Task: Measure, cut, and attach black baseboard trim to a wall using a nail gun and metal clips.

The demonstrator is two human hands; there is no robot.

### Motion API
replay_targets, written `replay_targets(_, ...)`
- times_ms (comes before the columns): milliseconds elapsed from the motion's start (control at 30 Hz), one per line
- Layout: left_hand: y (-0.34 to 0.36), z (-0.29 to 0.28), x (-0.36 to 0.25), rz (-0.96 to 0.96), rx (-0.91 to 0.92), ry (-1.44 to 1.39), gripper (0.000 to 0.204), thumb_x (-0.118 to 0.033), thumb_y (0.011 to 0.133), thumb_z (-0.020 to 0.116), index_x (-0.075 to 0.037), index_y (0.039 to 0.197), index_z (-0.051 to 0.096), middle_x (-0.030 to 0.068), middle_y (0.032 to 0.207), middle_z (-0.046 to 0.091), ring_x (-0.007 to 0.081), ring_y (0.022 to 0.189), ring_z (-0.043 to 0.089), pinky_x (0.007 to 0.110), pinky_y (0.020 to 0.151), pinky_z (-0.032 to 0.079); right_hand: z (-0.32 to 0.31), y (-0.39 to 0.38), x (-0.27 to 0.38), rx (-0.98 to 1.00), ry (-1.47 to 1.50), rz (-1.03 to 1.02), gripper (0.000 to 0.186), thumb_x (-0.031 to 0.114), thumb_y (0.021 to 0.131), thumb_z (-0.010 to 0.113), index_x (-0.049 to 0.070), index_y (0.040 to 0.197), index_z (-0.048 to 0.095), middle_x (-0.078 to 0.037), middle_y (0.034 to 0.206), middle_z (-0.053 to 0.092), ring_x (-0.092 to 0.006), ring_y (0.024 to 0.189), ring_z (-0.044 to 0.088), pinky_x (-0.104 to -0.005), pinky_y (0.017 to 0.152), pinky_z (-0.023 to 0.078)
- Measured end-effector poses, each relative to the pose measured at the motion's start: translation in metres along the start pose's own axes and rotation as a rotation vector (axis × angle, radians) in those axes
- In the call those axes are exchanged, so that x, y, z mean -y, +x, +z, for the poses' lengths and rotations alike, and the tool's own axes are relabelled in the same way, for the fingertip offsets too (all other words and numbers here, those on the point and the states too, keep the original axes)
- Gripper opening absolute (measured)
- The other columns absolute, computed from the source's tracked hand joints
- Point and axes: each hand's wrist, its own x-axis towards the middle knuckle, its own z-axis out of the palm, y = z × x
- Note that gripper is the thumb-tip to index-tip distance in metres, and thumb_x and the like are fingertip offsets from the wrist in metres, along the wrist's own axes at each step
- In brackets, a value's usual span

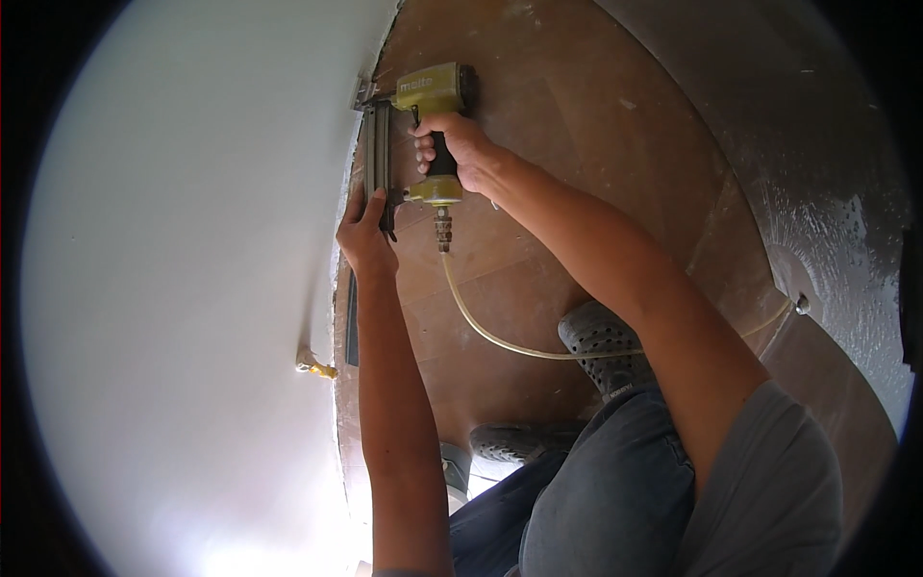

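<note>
My right hand is wrapped round the black handle of a yellow-green air nail gun, with a finger at the trigger. The gun's nose meets the foot of the white wall, and its long grey magazine runs along the wall toward me. My left hand is low at the wall beside the magazine's lower end, thumb and fingers on a dark narrow strip along the wall's foot. Whether the thumb also touches the magazine is hard to see. A clear air hose hangs from the gun's metal coupling.
The white wall stands at the left, with a yellow-tipped pipe stub sticking out. Brown floor lies below, dusty and marked. The hose crosses my grey clog. A greyish container stands by my left forearm.
</note>
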Motion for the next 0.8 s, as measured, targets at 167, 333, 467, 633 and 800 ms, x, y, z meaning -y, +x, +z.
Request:
replay_targets(167, -0.0038, 0.0031, -0.0019, -0.004, -0.023, 0.013, 0.056, -0.002, 0.089, 0.071, 0.015, 0.138, 0.049, 0.0154, 0.121, 0.066, 0.0173, 0.102, 0.065, 0.026, 0.09, 0.052, -0.001, -0.0037, 0.0005, 0.032, -0.009, -0.004, 0.017, 0.011, 0.082, 0.063, 0.003, 0.097, 0.062, 0.003, 0.065, 0.045, -0.0104, 0.057, 0.045, -0.0298, 0.058, 0.044)
replay_targets(333, -0.0076, 0.0029, -0.0016, 0.013, 0.0, 0.018, 0.054, -0.001, 0.089, 0.07, 0.015, 0.137, 0.051, 0.0144, 0.118, 0.067, 0.0172, 0.101, 0.065, 0.027, 0.09, 0.051, -0.0026, -0.0089, 0.0009, 0.079, -0.001, 0.014, 0.02, 0.012, 0.083, 0.062, 0.005, 0.102, 0.064, 0.005, 0.066, 0.042, -0.009, 0.058, 0.042, -0.0287, 0.059, 0.041)
replay_targets(467, -0.0106, 0.0052, -0.0015, 0.032, -0.017, 0.015, 0.051, -0.001, 0.09, 0.069, 0.014, 0.136, 0.052, 0.0135, 0.117, 0.067, 0.0167, 0.1, 0.065, 0.026, 0.089, 0.051, -0.0013, -0.0086, 0.0017, 0.095, -0.009, 0.018, 0.021, 0.014, 0.084, 0.062, 0.005, 0.103, 0.064, 0.006, 0.066, 0.041, -0.0087, 0.058, 0.041, -0.0281, 0.059, 0.04)
replay_targets(633, -0.0088, 0.0037, -0.0006, 0.034, -0.009, 0.001, 0.05, -0.001, 0.09, 0.069, 0.014, 0.135, 0.053, 0.0132, 0.117, 0.067, 0.0165, 0.1, 0.065, 0.026, 0.089, 0.051, -0.0011, -0.0064, 0.0017, 0.096, -0.023, 0.014, 0.023, 0.014, 0.084, 0.063, 0.005, 0.104, 0.063, 0.006, 0.066, 0.041, -0.0082, 0.058, 0.041, -0.0279, 0.059, 0.04)
replay_targets(800, -0.007, 0.0045, -0.0011, 0.026, -0.007, -0.02, 0.049, -0.001, 0.09, 0.069, 0.013, 0.135, 0.053, 0.0131, 0.117, 0.067, 0.0162, 0.1, 0.065, 0.026, 0.089, 0.052, -0.0007, -0.0026, 0.0026, 0.095, -0.011, 0.015, 0.015, 0.012, 0.081, 0.062, 0.007, 0.095, 0.06, 0.004, 0.064, 0.044, -0.01, 0.055, 0.044, -0.0313, 0.056, 0.043)
